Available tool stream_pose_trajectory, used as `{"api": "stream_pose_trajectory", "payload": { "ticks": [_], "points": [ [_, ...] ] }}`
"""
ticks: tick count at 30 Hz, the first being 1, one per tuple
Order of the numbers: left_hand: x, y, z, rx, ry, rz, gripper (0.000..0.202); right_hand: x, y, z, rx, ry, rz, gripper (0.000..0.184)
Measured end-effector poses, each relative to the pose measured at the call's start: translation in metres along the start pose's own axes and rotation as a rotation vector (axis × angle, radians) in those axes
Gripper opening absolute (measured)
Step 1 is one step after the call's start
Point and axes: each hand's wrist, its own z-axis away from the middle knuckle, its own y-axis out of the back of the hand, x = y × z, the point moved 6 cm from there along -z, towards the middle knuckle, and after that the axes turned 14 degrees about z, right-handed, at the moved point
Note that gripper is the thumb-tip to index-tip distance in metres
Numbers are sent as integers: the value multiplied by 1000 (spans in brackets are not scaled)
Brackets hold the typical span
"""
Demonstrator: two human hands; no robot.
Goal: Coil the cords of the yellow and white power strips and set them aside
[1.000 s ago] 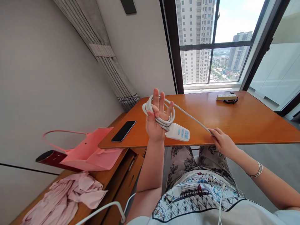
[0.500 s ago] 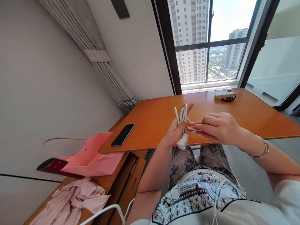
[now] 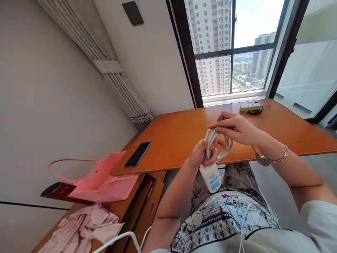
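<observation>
My left hand (image 3: 199, 153) is closed around a looped white cable (image 3: 210, 137) above the table's near edge. Below that fist hangs a white power strip (image 3: 211, 178) with blue-marked faces, joined to the cable. My right hand (image 3: 237, 128) is at the top of the loops, thumb and fingers closed on the cable there; the exact contact is partly hidden. A grey plug (image 3: 262, 160) dangles under my right wrist from a stretch of cable.
A black phone (image 3: 138, 154) lies on the left of the orange-brown table (image 3: 173, 137). Another power strip (image 3: 250, 106) with a black cord sits near the window. To the left are a pink bag (image 3: 102, 177), crumpled pink cloth (image 3: 86, 225) and a white tube (image 3: 118, 239).
My right hand has moved up and left onto the top of the loops. The coil has opened wider, the power strip has turned its marked side to view, and the plug now shows.
</observation>
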Motion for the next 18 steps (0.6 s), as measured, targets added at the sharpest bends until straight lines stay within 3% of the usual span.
{"api": "stream_pose_trajectory", "payload": {
  "ticks": [6,12,15,18],
  "points": [
    [4,2,4,41,-43,107,56,21,-28,17,52,-228,-227,51],
    [-1,6,11,25,20,162,58,22,-70,29,-170,-374,-867,73],
    [-1,9,13,22,10,201,55,23,-71,27,-186,-428,-894,70],
    [1,9,9,39,-27,207,53,25,-63,22,-101,-457,-846,61]
  ]
}}
